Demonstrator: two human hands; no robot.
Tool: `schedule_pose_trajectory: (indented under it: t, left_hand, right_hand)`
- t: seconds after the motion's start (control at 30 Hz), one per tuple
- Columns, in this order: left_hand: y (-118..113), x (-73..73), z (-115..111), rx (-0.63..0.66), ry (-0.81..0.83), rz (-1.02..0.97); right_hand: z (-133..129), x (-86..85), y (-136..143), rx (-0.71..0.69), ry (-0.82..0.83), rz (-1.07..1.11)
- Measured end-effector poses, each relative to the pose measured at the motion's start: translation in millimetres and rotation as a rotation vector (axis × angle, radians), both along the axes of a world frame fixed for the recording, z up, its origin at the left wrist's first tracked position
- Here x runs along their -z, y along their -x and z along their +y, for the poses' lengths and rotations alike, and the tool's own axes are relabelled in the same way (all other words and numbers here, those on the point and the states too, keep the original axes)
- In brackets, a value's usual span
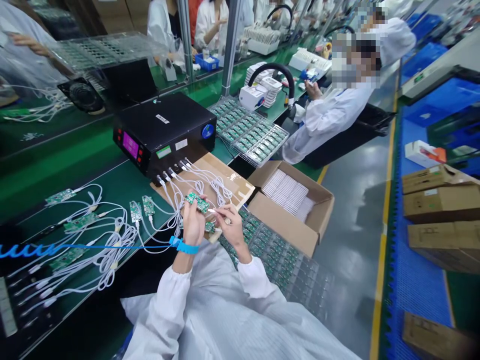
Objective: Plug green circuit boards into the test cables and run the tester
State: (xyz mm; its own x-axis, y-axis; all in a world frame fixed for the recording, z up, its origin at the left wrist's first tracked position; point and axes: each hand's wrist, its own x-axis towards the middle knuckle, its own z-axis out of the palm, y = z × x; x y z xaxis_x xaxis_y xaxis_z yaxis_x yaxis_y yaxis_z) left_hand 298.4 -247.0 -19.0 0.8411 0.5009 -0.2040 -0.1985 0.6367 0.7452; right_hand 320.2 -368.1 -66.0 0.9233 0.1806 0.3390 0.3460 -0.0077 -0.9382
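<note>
A green circuit board [197,202] is gripped between the thumb and fingers of the left hand [194,220], above the brown sheet at the edge of the bench [131,172]. A white cable plug [212,210] is pinched in the nearly closed fingertips of the right hand [229,225], at the board's end; whether it is seated cannot be told
</note>
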Motion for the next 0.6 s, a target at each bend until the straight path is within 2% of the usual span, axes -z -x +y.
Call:
schedule_pose_trajectory:
  t: [0.13, 0.27, 0.4, 0.6]
  left_hand:
    - [5, 4.4, 4, 0.04, -0.191, 0.054]
    - [10, 7.0, 12, 0.072, -0.378, 0.086]
    - [10, 8.8, 15, 0.074, -0.436, 0.092]
    - [6, 11.0, 16, 0.102, -0.436, 0.064]
  right_hand:
    - [2, 1.0, 2, 0.046, -0.089, 0.096]
    - [3, 1.5, 2, 0.033, -0.115, 0.186]
    - [4, -0.9, 1, 0.024, -0.152, 0.185]
    - [3, 1.2, -2, 0.061, -0.101, 0.147]
